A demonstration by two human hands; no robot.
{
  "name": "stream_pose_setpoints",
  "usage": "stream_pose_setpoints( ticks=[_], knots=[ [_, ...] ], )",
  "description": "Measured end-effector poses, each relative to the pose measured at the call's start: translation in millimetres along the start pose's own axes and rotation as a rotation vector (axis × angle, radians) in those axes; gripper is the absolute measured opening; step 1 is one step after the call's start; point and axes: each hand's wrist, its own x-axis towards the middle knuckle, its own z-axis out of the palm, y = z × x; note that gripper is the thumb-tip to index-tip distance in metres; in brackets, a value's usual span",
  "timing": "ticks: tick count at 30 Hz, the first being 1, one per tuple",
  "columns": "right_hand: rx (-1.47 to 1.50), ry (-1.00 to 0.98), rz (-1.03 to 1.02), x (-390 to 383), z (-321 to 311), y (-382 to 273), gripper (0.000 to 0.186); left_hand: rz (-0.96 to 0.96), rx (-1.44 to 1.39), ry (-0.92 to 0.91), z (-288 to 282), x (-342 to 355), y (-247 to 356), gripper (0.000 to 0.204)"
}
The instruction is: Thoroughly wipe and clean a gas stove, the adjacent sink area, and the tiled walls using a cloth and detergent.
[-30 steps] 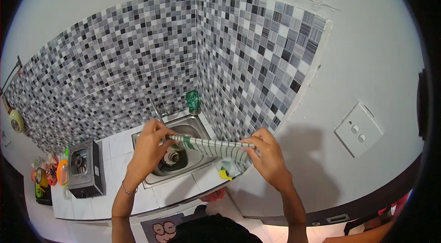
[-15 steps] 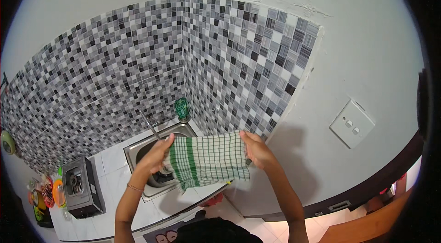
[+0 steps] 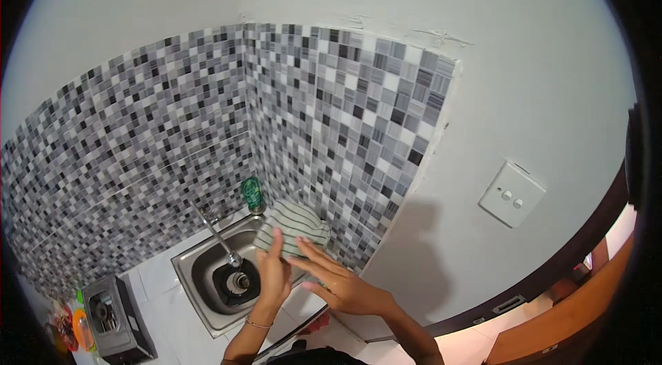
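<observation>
A white and green kitchen towel (image 3: 293, 221) is bunched up at the right edge of the sink, beside the tiled wall, its dark stripes showing. My left hand (image 3: 274, 279) grips its near edge, thumb raised against the cloth. My right hand (image 3: 348, 290) is right beside it, fingers stretched and apart, fingertips by the towel's near edge. Whether those fingertips touch the cloth is hard to see. Left of my hands lies the steel sink (image 3: 186, 275) with a faucet (image 3: 217, 235) over its basin and a dark piece around the drain.
A green bottle (image 3: 252, 192) stands in the corner behind the sink. On the counter at left sits a metal stove (image 3: 114, 323), with an orange item (image 3: 83, 329) beyond it. A switch plate (image 3: 512, 194) is on the right wall, and a wooden surface (image 3: 562, 310) lies at lower right.
The towel was spread between both hands before me. Now it is gathered and farther forward, near the tile wall. My hands have come together, and the right one has loosened from its corner.
</observation>
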Motion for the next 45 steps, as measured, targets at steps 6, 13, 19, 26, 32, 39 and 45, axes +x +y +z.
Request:
stream_pose_setpoints(
  ticks=[6, 13, 19, 26, 32, 39, 45],
  knots=[
    [0.015, 0.445, 0.145, -36, -34, -27, 0.04, 0.421, -0.099, -0.249, 61, 34, -23, 0.04],
    [-0.278, 0.852, 0.244, -55, -44, -10, 0.037, 0.94, 0.969, -1.244, 116, 91, -66, 0.051],
    [-0.548, 0.916, 0.176, -42, -40, 21, 0.039, 1.337, 1.135, -1.307, 160, 146, -41, 0.044],
    [-0.894, 0.802, 0.33, -8, -50, 72, 0.06, 1.485, 0.901, -0.461, 270, 198, 21, 0.051],
    [-1.286, 1.017, 0.218, 17, -32, 136, 0.073, 1.148, 0.979, -0.232, 181, 178, -68, 0.058],
    [-1.204, 1.059, 0.189, 6, -20, 162, 0.073, 1.106, 1.378, -1.14, 42, 91, -166, 0.059],
    [-1.359, 1.027, 0.131, 2, -17, 160, 0.063, 1.591, 0.85, -0.887, 134, 236, -73, 0.045]
  ],
)
